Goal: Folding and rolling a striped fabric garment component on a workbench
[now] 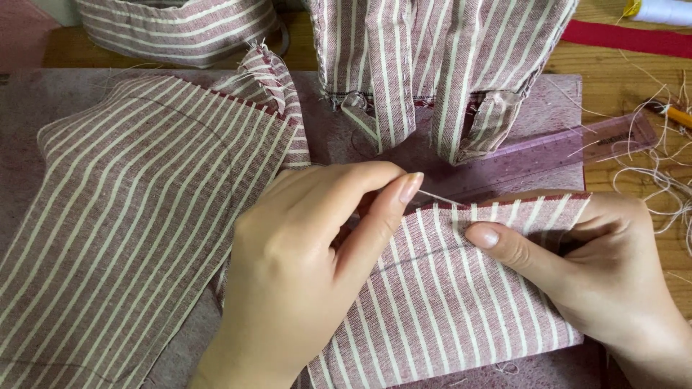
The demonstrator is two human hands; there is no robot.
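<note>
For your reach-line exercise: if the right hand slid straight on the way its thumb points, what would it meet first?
The right hand points left along the striped piece; its thumb would probably meet the left hand first, whose fingers pinch a thread close by.

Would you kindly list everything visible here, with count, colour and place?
striped fabric piece: one, dark red and cream, centre, under both hands
flat striped panel: one, same stripes, left
striped garment pieces: several, top
thread: one, pale, pinched at the piece's top edge
ruler: one, clear pinkish, right of centre
loose threads: a tangle, cream, right edge
red strip: one, top right
wooden table: brown
left hand: pinching the thread
right hand: holding the piece's edge
</note>
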